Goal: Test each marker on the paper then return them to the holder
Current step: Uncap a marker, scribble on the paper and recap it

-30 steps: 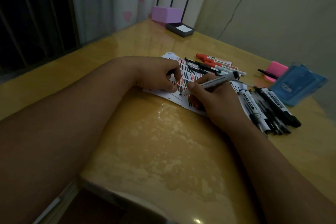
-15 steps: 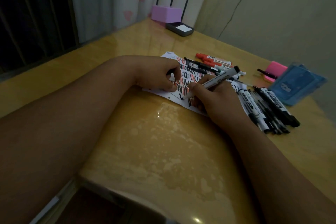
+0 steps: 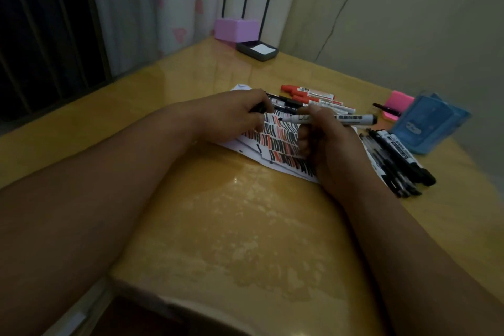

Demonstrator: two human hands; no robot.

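A white paper (image 3: 275,142) full of black and red strokes lies on the wooden table. My right hand (image 3: 327,142) grips an uncapped black marker (image 3: 351,118), held level above the paper with its tip pointing left. My left hand (image 3: 237,117) hovers over the paper's left part and pinches a small black cap (image 3: 259,108) close to the marker's tip. Red markers (image 3: 308,93) lie behind the paper. A heap of black markers (image 3: 395,161) lies at the right. The blue holder (image 3: 428,125) rests on its side beyond that heap.
A pink sticky-note pad (image 3: 398,102) with a black pen on it sits left of the holder. A purple box (image 3: 236,28) and a dark tray of white notes (image 3: 257,50) stand at the far table corner. The wall runs along the right, window bars at the left.
My right hand lifted the marker off the paper and swung it level, tip to the left. My left hand moved up off the paper toward the tip with the cap.
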